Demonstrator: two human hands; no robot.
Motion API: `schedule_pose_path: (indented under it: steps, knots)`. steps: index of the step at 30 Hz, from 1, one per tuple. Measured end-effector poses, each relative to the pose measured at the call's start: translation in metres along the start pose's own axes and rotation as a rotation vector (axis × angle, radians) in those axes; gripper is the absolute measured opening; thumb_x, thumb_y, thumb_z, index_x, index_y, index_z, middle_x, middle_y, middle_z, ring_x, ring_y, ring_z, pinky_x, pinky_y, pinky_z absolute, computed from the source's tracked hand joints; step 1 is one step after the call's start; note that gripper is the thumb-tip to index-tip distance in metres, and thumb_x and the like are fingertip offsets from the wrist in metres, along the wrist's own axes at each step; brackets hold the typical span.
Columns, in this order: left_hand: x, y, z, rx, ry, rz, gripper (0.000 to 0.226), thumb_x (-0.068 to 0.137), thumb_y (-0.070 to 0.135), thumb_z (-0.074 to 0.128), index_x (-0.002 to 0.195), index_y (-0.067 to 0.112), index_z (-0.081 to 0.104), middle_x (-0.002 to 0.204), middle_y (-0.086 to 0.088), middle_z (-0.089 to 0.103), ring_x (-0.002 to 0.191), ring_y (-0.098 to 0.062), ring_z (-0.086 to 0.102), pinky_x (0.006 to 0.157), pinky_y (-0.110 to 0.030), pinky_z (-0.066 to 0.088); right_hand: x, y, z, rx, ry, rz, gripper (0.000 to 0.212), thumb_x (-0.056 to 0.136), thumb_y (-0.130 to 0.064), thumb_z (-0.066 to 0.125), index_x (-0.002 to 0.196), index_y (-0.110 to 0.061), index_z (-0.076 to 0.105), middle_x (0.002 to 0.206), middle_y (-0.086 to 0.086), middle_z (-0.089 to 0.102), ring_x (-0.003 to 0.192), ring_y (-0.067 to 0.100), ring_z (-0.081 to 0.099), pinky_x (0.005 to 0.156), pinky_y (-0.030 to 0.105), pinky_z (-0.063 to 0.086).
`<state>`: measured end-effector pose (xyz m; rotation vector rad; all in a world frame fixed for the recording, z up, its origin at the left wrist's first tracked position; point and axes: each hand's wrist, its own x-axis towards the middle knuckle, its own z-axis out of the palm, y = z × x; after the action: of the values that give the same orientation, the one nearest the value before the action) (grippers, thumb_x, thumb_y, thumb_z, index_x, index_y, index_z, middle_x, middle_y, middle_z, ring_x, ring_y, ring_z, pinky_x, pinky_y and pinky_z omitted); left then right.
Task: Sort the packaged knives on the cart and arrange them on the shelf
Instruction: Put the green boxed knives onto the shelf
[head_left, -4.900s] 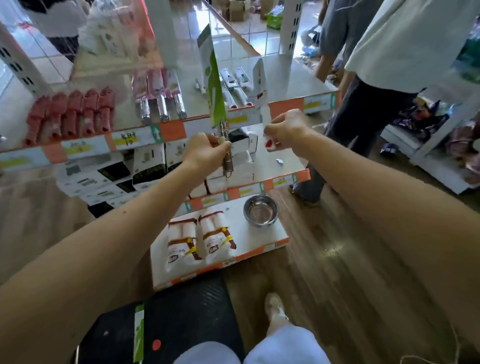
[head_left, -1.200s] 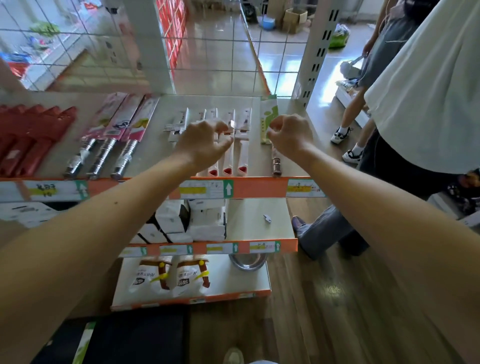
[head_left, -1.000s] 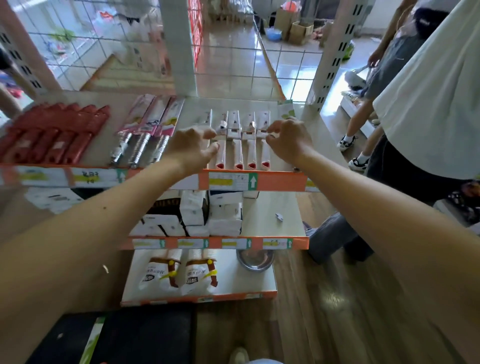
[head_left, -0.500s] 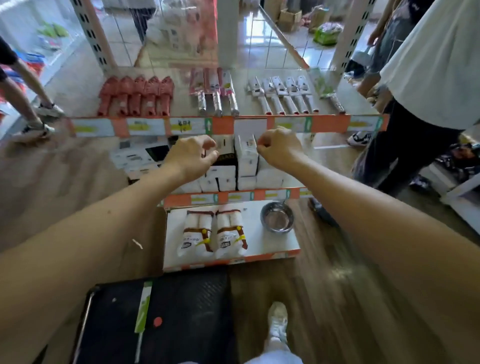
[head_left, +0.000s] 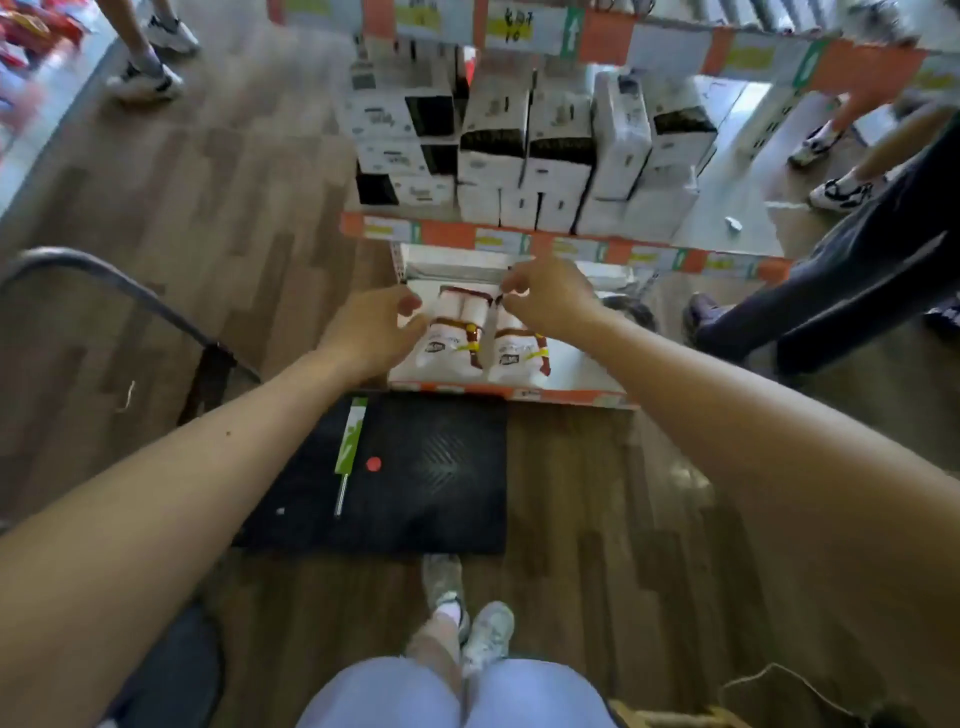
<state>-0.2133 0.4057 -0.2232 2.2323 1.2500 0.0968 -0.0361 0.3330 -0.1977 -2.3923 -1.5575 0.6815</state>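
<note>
My left hand (head_left: 371, 327) and right hand (head_left: 550, 301) hang loose, empty, free for 1 packaged knife (head_left: 349, 452) toward cart's (head_left: 441, 493) left edge.

The packaged knife (head_left: 350, 447) lies on the cart (head_left: 447, 499), left of its middle. Behind the cart, two bags (head_left: 452, 343) lie on the shelf (head_left: 582, 364).

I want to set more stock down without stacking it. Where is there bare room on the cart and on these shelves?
The cart deck is bare to the right of the green packaged knife. The middle shelf is free at its right end; white boxes crowd the rest. The bottom shelf has a strip to the right of the two white packs.
</note>
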Motion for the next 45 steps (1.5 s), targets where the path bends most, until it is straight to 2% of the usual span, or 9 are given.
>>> schedule_pose_path:
  steps: [4,7,10,17,22,30,36,40,45]
  knots:
    - [-0.034,-0.058,0.055,-0.005,-0.086,-0.095,0.034,0.091,0.028,0.052,0.119,0.009,0.058,0.120,-0.010,0.063,0.112,-0.026,0.056,0.093,-0.031,0.041,-0.013,0.002,0.080,-0.083,-0.143,-0.040,0.033,0.093,-0.021,0.047,0.121,-0.008,0.061,0.127,0.010,0.058,0.115,0.027,0.054,0.097,0.035,0.044]
    - [-0.050,-0.105,0.088,0.012,-0.132,-0.169,0.034,0.091,0.029,0.052,0.118,0.009,0.058,0.120,-0.012,0.063,0.111,-0.029,0.057,0.095,-0.036,0.044,-0.022,0.001,0.136,-0.120,-0.237,-0.037,0.032,0.093,-0.021,0.047,0.118,-0.007,0.061,0.122,0.013,0.058,0.112,0.029,0.054,0.092,0.036,0.046]
    - [-0.056,-0.147,0.108,0.053,-0.132,-0.215,0.035,0.091,0.028,0.050,0.119,0.008,0.057,0.120,-0.013,0.063,0.111,-0.031,0.056,0.093,-0.037,0.043,-0.019,0.000,0.187,-0.106,-0.279,-0.059,0.029,0.094,-0.020,0.046,0.115,-0.009,0.061,0.117,0.009,0.059,0.104,0.024,0.055,0.085,0.032,0.046]
    - [-0.042,-0.248,0.174,0.070,-0.150,-0.274,0.033,0.092,0.029,0.050,0.118,0.010,0.057,0.116,-0.011,0.064,0.108,-0.029,0.057,0.092,-0.037,0.043,0.012,0.004,0.323,-0.028,-0.365,0.016,0.028,0.092,-0.022,0.049,0.115,-0.012,0.063,0.116,0.008,0.060,0.105,0.026,0.057,0.088,0.036,0.051]
    - [-0.032,-0.346,0.272,0.060,-0.213,-0.327,0.028,0.089,0.029,0.054,0.111,0.013,0.060,0.109,-0.008,0.066,0.102,-0.029,0.059,0.088,-0.037,0.046,0.039,0.021,0.457,0.029,-0.356,0.143,0.023,0.087,-0.014,0.049,0.099,-0.010,0.068,0.104,0.009,0.065,0.091,0.029,0.061,0.079,0.036,0.055]
    - [-0.010,-0.460,0.406,0.019,-0.207,-0.457,0.038,0.087,0.033,0.058,0.119,0.013,0.055,0.116,-0.006,0.062,0.111,-0.027,0.055,0.092,-0.036,0.041,0.062,0.043,0.638,0.066,-0.346,0.213,0.022,0.086,-0.013,0.050,0.099,-0.010,0.067,0.105,0.005,0.063,0.093,0.028,0.060,0.074,0.031,0.050]
    - [0.013,-0.509,0.468,-0.045,-0.149,-0.603,0.055,0.085,0.041,0.058,0.129,0.010,0.045,0.126,-0.012,0.056,0.118,-0.029,0.051,0.095,-0.038,0.042,0.076,0.042,0.702,0.183,-0.287,0.272,0.024,0.085,-0.012,0.047,0.099,-0.011,0.067,0.103,0.006,0.066,0.094,0.027,0.061,0.081,0.036,0.053]
    - [0.020,-0.513,0.491,-0.025,-0.077,-0.639,0.046,0.085,0.029,0.061,0.122,0.006,0.047,0.126,-0.016,0.052,0.116,-0.034,0.051,0.093,-0.038,0.042,0.074,0.050,0.720,0.227,-0.274,0.307,0.023,0.084,-0.012,0.048,0.096,-0.010,0.068,0.101,0.005,0.067,0.093,0.026,0.061,0.081,0.036,0.054]
    - [0.019,-0.504,0.489,-0.060,-0.077,-0.692,0.032,0.083,0.026,0.064,0.108,0.007,0.061,0.114,-0.015,0.063,0.107,-0.033,0.058,0.085,-0.034,0.045,0.065,0.059,0.719,0.235,-0.343,0.373,0.022,0.085,-0.013,0.050,0.091,-0.013,0.071,0.097,0.005,0.068,0.090,0.025,0.063,0.080,0.035,0.055]
